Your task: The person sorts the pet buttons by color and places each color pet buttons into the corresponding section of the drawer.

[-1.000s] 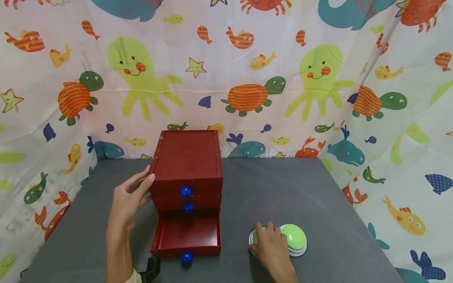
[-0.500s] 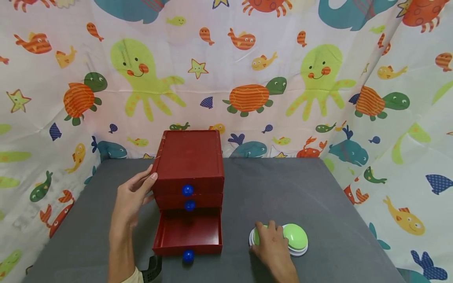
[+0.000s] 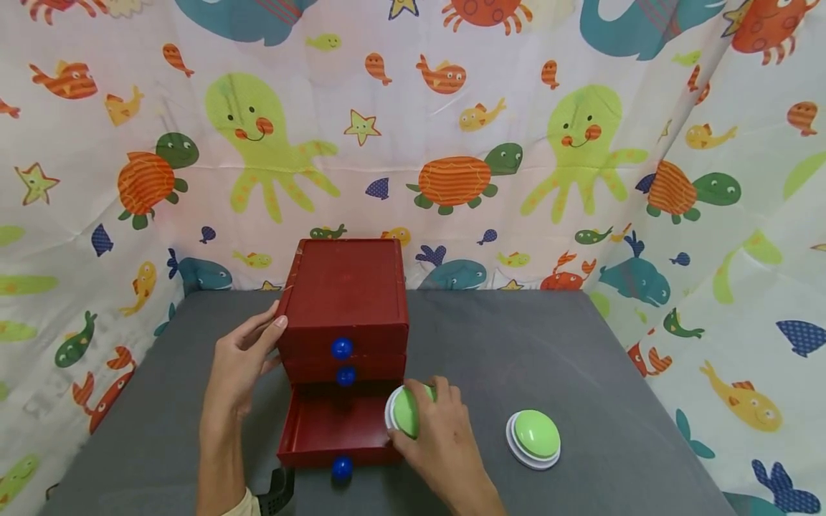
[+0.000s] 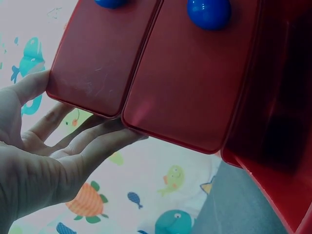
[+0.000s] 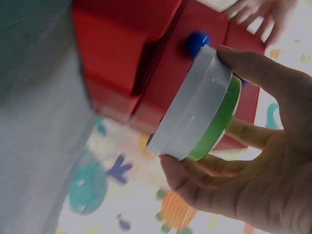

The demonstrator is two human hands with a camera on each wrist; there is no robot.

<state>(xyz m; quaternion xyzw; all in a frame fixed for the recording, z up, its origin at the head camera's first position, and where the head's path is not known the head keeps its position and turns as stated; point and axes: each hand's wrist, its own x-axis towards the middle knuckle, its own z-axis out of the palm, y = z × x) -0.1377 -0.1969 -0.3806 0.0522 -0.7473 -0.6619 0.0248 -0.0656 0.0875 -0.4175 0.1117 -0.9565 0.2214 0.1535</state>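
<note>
A red drawer box (image 3: 345, 287) with blue knobs stands on the table, its bottom drawer (image 3: 323, 423) pulled out. My left hand (image 3: 241, 358) steadies the box's left side, its fingers fairly straight along it and the thumb at the front edge. Over the right part of the bottom drawer, my right hand (image 3: 445, 437) grips a round green-and-white push button (image 3: 405, 412) by its rim. In the right wrist view the push button (image 5: 195, 112) is tilted between thumb and fingers, off the table. A second green-and-white push button (image 3: 537, 434) lies on the table to the right.
The grey table (image 3: 503, 337) reaches back to a white curtain (image 3: 387, 93) printed with sea animals, which also hangs along both sides. Above the pulled-out drawer, the two upper drawers are closed, their knobs (image 3: 342, 349) facing me.
My right hand has lifted one push button from beside the other and carried it left to the open bottom drawer. My left hand has stayed at the box's side.
</note>
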